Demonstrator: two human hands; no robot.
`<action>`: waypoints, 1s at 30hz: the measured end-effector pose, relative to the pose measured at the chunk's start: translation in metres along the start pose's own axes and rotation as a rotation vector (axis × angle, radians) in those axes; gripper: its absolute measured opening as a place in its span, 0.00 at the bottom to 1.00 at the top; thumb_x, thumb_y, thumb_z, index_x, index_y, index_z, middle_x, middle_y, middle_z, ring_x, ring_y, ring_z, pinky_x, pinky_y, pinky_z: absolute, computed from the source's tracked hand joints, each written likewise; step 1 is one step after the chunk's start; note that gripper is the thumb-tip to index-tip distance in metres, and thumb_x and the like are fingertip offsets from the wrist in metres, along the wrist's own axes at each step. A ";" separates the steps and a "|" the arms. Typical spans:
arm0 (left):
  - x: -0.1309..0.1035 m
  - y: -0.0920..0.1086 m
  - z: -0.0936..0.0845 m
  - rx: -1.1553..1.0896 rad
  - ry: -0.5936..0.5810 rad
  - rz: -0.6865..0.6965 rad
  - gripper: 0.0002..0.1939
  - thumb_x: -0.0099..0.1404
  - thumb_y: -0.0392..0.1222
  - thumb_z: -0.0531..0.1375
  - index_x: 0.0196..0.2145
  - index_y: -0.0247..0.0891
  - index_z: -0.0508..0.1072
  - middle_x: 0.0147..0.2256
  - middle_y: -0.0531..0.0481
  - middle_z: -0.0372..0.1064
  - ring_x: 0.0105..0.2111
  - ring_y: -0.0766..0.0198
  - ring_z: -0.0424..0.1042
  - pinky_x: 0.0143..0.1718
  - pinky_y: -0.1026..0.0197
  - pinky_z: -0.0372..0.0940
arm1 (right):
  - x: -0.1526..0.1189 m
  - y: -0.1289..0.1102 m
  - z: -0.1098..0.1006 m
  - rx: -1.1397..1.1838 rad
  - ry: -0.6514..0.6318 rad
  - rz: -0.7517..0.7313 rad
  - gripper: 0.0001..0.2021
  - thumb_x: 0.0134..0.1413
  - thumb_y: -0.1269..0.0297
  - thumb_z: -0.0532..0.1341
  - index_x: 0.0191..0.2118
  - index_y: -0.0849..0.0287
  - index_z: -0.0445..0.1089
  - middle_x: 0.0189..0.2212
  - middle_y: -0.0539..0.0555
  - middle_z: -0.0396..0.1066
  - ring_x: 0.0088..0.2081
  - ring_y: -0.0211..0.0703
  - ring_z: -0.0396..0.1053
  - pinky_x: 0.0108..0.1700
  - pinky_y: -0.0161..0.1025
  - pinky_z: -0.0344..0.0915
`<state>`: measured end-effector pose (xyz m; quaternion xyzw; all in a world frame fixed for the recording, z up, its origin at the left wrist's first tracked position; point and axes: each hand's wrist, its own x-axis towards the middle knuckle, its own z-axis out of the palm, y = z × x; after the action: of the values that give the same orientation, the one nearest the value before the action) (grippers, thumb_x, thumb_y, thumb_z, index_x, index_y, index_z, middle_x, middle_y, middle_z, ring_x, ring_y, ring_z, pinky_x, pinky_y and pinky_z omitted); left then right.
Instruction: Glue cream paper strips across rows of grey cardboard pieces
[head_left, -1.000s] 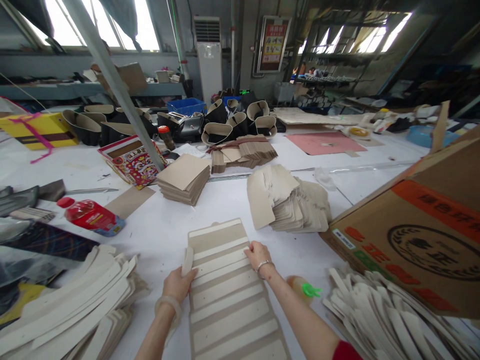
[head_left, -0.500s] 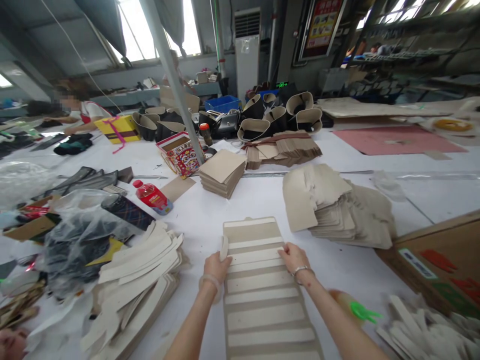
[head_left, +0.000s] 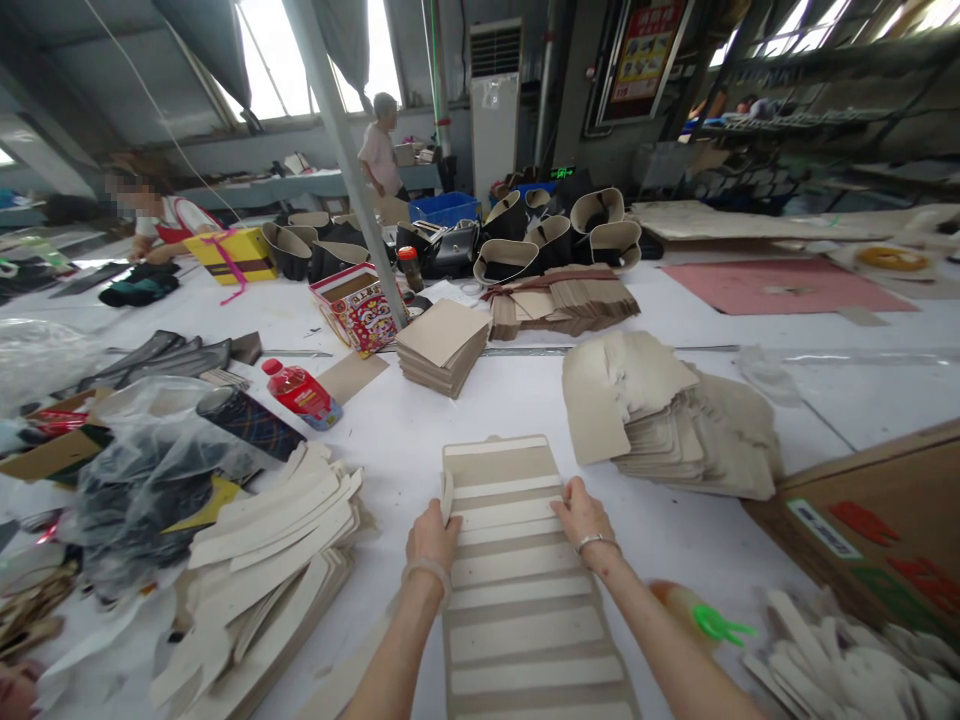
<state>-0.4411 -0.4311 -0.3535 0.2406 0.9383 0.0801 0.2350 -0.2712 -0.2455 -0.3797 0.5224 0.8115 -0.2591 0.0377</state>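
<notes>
A row of overlapping beige sheets (head_left: 517,590) with pale cross bands runs away from me on the white table. Near its far end a pale strip (head_left: 506,514) lies across the row. My left hand (head_left: 433,540) is closed at the strip's left end, with another narrow pale piece standing up between thumb and fingers. At the opposite end my right hand (head_left: 586,515), wearing a bracelet, pinches the strip between thumb and fingers. To the left lies a fanned pile of pale curved pieces (head_left: 262,570). Beyond my right hand is a stack of larger beige pieces (head_left: 660,420).
A cardboard box (head_left: 870,520) stands at right, near a bottle with a green nozzle (head_left: 720,622) and loose pale strips (head_left: 847,660). A red-capped bottle (head_left: 302,393) lies at left. A metal pole (head_left: 345,150) rises beyond it. Two people work farther back.
Both hands keep their hold on the strip, which has barely moved. The view has shifted slightly. A person at the back now stands in plain sight beside the pole.
</notes>
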 end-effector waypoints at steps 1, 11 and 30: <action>-0.001 0.002 0.000 0.005 0.005 0.002 0.15 0.60 0.48 0.50 0.42 0.37 0.65 0.35 0.41 0.73 0.36 0.56 0.72 0.33 0.60 0.60 | -0.001 -0.002 -0.001 -0.007 -0.001 -0.010 0.06 0.51 0.63 0.55 0.36 0.55 0.64 0.26 0.52 0.69 0.28 0.41 0.66 0.28 0.33 0.50; 0.002 0.005 0.001 -0.009 -0.035 0.033 0.16 0.60 0.49 0.51 0.40 0.36 0.66 0.35 0.39 0.73 0.37 0.56 0.72 0.34 0.60 0.61 | 0.003 -0.012 -0.004 -0.014 -0.052 -0.066 0.03 0.49 0.70 0.56 0.29 0.59 0.66 0.28 0.56 0.71 0.32 0.42 0.67 0.30 0.33 0.53; -0.024 0.008 -0.019 -0.234 -0.091 0.331 0.12 0.62 0.47 0.49 0.41 0.44 0.66 0.36 0.50 0.73 0.37 0.64 0.71 0.36 0.67 0.58 | -0.036 -0.062 -0.021 0.282 0.021 -0.277 0.18 0.48 0.65 0.58 0.48 0.57 0.66 0.39 0.53 0.70 0.34 0.38 0.67 0.38 0.32 0.60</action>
<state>-0.4287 -0.4366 -0.3252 0.3662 0.8587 0.2150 0.2870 -0.3046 -0.2861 -0.3262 0.4083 0.8318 -0.3674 -0.0802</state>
